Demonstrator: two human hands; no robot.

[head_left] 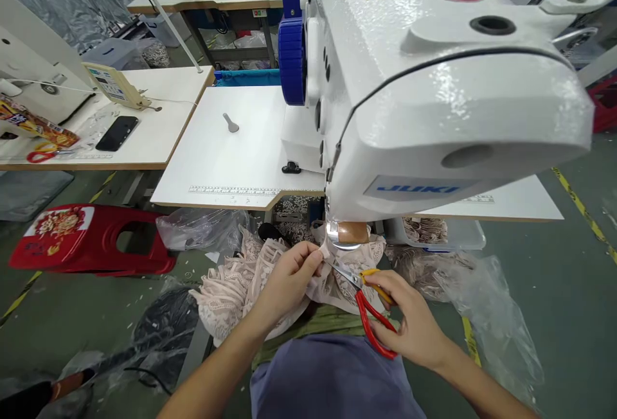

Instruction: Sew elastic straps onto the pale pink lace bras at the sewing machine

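My left hand (292, 273) pinches a bit of pale pink lace fabric (371, 253) just below the head of a white sewing machine (463, 123). In my right hand (409, 322) are scissors (369, 316) with one red and one yellow handle. Their blades point up and left toward the pinched fabric, close to my left fingertips. Whether the blades touch the cloth I cannot tell. A heap of similar lace pieces (231, 297) lies on my lap, to the left of my left hand.
The white machine table (231, 149) spans the space ahead. Below its edge, a plastic bin (472, 236) holds more lace at right. A red container (91, 239) lies at left. On the neighbouring table are a phone (117, 133) and another pair of scissors (43, 152).
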